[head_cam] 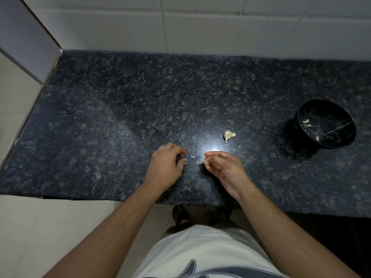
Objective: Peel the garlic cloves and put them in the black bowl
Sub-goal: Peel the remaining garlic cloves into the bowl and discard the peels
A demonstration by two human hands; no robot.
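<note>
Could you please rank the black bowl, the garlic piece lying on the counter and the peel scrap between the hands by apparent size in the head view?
1. black bowl
2. garlic piece
3. peel scrap, smallest

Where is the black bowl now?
In the head view, the black bowl stands far right on the dark counter, beyond the right hand.
</note>
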